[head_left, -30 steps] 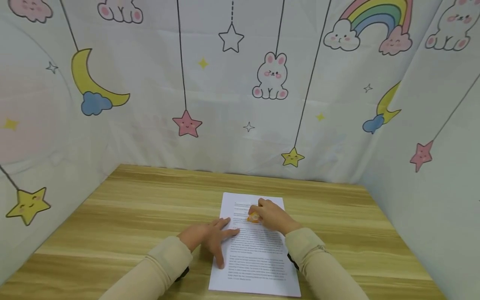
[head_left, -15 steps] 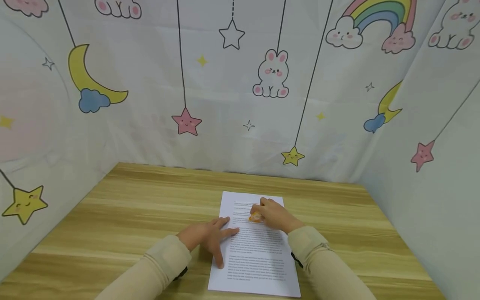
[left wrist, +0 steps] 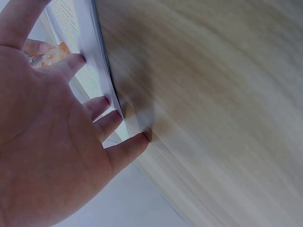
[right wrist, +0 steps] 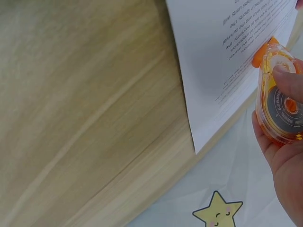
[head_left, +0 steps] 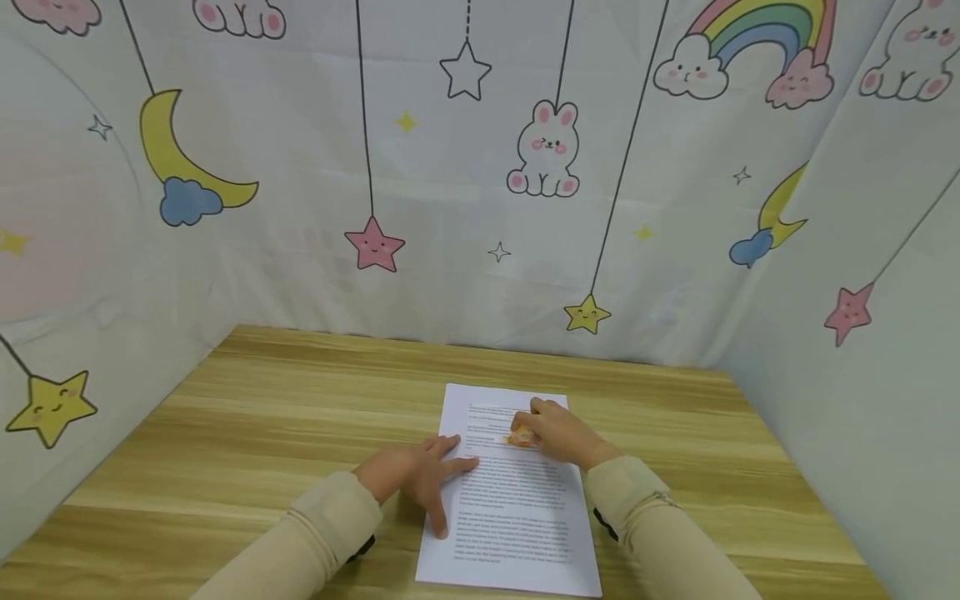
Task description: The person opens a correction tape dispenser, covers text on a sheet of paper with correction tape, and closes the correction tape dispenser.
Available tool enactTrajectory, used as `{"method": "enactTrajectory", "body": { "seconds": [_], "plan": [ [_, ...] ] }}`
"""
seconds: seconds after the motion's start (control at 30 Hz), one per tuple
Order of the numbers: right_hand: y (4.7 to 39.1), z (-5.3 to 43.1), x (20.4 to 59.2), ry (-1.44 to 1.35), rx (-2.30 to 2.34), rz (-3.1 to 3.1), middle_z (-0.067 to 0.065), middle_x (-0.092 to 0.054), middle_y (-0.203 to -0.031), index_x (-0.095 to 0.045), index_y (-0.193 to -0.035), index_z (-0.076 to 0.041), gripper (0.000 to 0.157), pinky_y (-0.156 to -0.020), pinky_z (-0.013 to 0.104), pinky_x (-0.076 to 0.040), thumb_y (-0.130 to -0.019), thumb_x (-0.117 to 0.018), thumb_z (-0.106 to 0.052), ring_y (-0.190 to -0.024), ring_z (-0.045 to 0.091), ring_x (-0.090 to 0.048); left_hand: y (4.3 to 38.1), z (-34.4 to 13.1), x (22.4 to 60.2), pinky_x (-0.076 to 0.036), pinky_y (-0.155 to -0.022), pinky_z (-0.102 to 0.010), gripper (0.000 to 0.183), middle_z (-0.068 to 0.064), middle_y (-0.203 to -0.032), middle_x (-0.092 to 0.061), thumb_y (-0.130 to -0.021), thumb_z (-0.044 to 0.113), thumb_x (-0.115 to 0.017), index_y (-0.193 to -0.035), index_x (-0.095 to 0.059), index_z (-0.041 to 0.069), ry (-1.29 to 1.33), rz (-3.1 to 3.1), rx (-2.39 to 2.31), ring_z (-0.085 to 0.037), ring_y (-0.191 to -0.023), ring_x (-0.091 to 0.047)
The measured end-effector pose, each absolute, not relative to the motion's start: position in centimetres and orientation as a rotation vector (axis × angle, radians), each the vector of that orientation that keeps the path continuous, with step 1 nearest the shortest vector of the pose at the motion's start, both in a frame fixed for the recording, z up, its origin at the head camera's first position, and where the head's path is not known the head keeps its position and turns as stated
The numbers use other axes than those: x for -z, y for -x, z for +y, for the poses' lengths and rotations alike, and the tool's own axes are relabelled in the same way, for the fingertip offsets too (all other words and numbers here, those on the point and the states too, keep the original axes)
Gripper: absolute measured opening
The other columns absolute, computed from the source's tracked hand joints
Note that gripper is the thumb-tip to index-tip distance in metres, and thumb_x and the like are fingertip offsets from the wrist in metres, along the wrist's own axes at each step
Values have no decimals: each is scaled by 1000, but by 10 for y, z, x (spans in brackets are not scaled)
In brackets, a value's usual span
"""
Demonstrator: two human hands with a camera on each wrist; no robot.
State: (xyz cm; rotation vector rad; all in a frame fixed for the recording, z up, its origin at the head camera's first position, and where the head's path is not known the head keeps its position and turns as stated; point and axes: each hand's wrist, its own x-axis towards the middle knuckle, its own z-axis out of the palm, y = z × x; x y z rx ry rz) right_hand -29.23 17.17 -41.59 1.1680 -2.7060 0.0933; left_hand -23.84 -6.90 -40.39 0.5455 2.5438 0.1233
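Observation:
A stack of printed paper (head_left: pixel 517 525) lies on the wooden table, its top sheet covered in lines of text. My right hand (head_left: pixel 558 432) grips an orange correction tape (right wrist: pixel 279 101) with a clear case, thumb on its side in the right wrist view. The orange tip of the tape meets the upper text lines of the sheet. My left hand (head_left: pixel 427 475) rests with spread fingers on the left part of the stack. In the left wrist view, the left hand's fingers (left wrist: pixel 106 124) reach over the edge of the stack, and the correction tape shows beyond them.
The wooden table (head_left: pixel 300 417) extends around the paper on all sides. Behind and beside it hangs a white cloth (head_left: pixel 442 292) printed with stars, moons and rabbits. Both forearms wear cream sleeves (head_left: pixel 322 525), with a dark band at each wrist.
My right hand has slid a little to the right across the sheet with the correction tape, its tip still at the same text area. The left hand stays in place.

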Motion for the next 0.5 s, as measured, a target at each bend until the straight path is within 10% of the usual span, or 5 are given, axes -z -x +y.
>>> {"method": "enactTrajectory", "body": {
  "seconds": [0.5],
  "plan": [
    [290,191,417,-1174,-91,-2643,-2,-45,-73,-65,-94,-19,24,-59,21,-34,-80,-64,0,-62,10,-35,240,-69,406,-28,-106,-53,99,4,-155,-9,-58,49,-82,-141,-27,45,-540,2546,-125,-24,-143,-11]
  ]
}}
